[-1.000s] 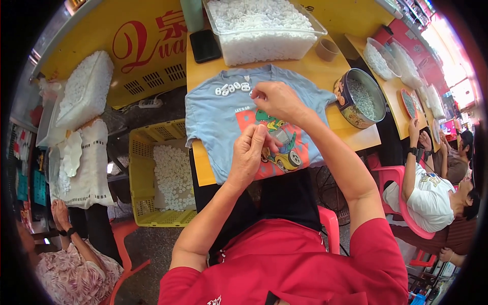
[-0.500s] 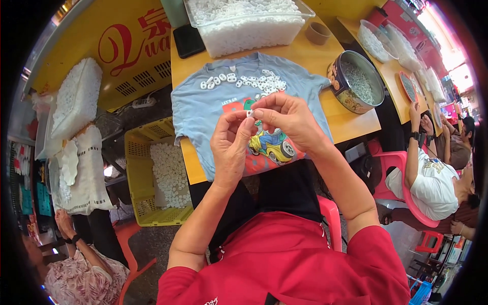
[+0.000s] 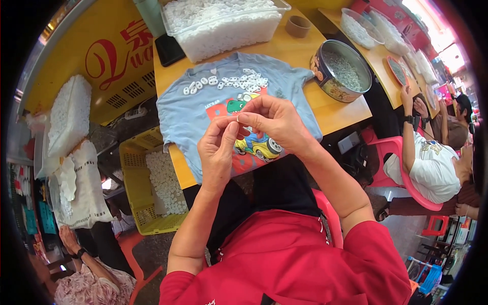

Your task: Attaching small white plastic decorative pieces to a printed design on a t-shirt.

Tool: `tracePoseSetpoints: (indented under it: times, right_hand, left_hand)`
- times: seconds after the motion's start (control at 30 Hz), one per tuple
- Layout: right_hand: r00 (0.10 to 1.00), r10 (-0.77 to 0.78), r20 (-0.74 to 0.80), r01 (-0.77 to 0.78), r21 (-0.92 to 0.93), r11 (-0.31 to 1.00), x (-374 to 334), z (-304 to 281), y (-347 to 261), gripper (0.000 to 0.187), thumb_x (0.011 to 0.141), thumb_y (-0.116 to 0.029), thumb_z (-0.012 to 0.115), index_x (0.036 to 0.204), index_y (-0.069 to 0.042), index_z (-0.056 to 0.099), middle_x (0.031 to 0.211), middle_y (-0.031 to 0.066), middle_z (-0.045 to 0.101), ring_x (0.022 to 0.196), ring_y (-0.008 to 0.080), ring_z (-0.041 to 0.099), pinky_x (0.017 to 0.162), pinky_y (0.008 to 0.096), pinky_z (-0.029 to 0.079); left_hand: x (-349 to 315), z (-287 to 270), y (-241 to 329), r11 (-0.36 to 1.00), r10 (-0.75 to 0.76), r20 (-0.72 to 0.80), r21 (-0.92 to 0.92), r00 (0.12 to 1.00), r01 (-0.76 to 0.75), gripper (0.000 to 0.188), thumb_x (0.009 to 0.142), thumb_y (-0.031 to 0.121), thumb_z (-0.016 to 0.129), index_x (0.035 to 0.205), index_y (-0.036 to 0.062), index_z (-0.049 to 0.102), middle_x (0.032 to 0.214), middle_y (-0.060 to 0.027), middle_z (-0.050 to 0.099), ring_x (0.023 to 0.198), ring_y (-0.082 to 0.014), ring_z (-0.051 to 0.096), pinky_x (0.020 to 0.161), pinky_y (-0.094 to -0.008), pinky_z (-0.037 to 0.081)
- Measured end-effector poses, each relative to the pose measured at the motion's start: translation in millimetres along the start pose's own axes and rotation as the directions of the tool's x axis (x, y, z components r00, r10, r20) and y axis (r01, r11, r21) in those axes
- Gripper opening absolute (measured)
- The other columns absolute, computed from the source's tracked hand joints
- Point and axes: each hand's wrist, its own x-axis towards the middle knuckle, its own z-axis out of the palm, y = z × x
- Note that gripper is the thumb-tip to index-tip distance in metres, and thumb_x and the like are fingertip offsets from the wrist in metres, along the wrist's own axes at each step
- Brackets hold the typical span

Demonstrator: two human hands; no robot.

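Note:
Over a blue-grey T-shirt [image 3: 185,119] spread on the table, both my hands meet at the fingertips. Thumb and finger of my left hand [image 3: 216,152] pinch a small white plastic piece [image 3: 238,118], mostly covered by the fingers. My right hand [image 3: 279,122] is closed too, its thumb and forefinger pressed on the same piece from the other side. Beyond the hands, several larger two-holed white plastic pieces [image 3: 199,84] lie in a row on the shirt. A loose cluster of smaller white pieces [image 3: 246,80] lies beside them.
A clear tub [image 3: 229,38] heaped with white pieces stands at the back, near a brown ring [image 3: 298,26]. To the right is a round tin [image 3: 325,73] of small silvery metal parts. A yellow crate [image 3: 134,193] sits low left. Other people [image 3: 427,162] sit on both sides.
The whole view has shifted, so the table appears farther left. The white piece, plainly visible between my fingertips before, is now mostly covered. Both hands stay pinched together.

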Motion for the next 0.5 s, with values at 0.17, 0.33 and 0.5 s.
tracePoseSetpoints:
  times: [0.17, 0.33, 0.5]
  right_hand:
    - [0.981, -0.151, -0.125, 0.147, -0.044, 0.988, -10, 10, 12, 0.017, 0.092, -0.012, 0.068, 0.1, 0.003, 0.065, 0.088, 0.0034, 0.067, 0.076, 0.0058, 0.062, 0.063, 0.0199, 0.049]
    - [0.972, -0.139, -0.191, 0.137, -0.024, 0.99, -14, 17, 22, 0.018, 0.094, -0.012, 0.066, 0.103, 0.002, 0.064, 0.086, 0.0011, 0.065, 0.074, 0.0037, 0.059, 0.065, 0.0198, 0.05]
    - [0.972, -0.13, -0.193, 0.118, -0.076, 0.99, -14, 13, 33, 0.017, 0.094, -0.012, 0.065, 0.102, 0.002, 0.062, 0.088, 0.0011, 0.065, 0.075, 0.004, 0.06, 0.066, 0.0201, 0.05]
  left_hand:
    - [-1, 1, -6, 1.0, -0.014, -0.025, -0.006, 1.0, 0.013, 0.013, 0.096, 0.009, 0.061, 0.104, -0.0012, 0.063, 0.095, -0.0023, 0.063, 0.081, -0.0081, 0.06, 0.074, -0.0218, 0.048]
    - [0, 4, -9, 0.998, -0.042, -0.093, -0.058, 0.995, 0.037, 0.012, 0.096, 0.009, 0.062, 0.104, 0.0003, 0.064, 0.09, -0.0002, 0.065, 0.079, -0.0053, 0.059, 0.07, -0.0192, 0.046]
    - [0, 1, -15, 0.995, -0.092, -0.092, -0.044, 0.992, 0.088, 0.011, 0.096, 0.009, 0.062, 0.103, -0.0001, 0.064, 0.091, -0.0008, 0.065, 0.08, -0.0062, 0.06, 0.071, -0.0199, 0.047]
